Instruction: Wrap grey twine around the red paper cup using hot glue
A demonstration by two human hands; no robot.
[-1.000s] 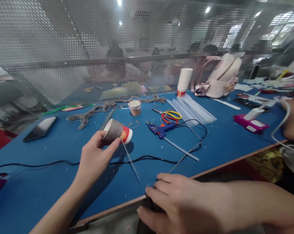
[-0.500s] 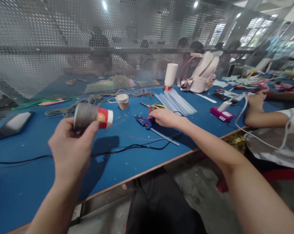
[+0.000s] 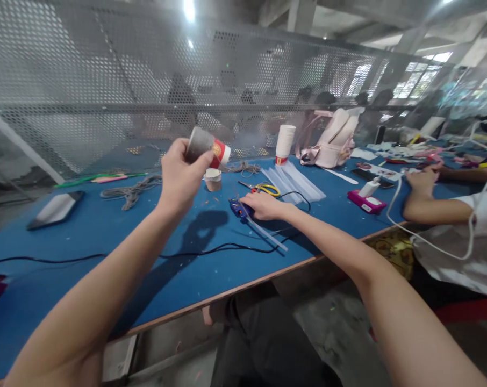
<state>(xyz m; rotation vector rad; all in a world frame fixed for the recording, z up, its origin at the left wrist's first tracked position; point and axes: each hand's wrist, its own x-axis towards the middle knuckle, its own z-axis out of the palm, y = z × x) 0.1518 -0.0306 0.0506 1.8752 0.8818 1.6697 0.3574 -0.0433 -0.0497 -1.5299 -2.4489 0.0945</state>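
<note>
My left hand (image 3: 181, 174) grips a paper cup (image 3: 218, 152) above the table, tipped on its side. Grey cord covers most of the cup, leaving a red and white band bare at one end. Down on the blue tabletop, my right hand (image 3: 267, 206) is closed around a blue hot glue gun (image 3: 237, 208). A clear glue stick (image 3: 270, 237) juts from the gun toward the table's front edge. Just behind that hand lies a yellow-handled tool (image 3: 271, 188), partly covered. A small brown cup with a white rim (image 3: 213, 183) stands below the held cup.
Grey cord (image 3: 133, 191) and a phone (image 3: 56, 209) lie at left. A black cable (image 3: 211, 251) crosses the front. Clear glue sticks (image 3: 298, 183), stacked cups (image 3: 285, 142) and a pink backpack (image 3: 330, 142) are at back right. Beside a purple power strip (image 3: 366, 201) sits another person (image 3: 449, 215).
My left hand has carried the cord-wrapped cup up and to the right, away from me. My right hand has shifted slightly nearer on the glue gun, which has turned a little. The view has shifted too.
</note>
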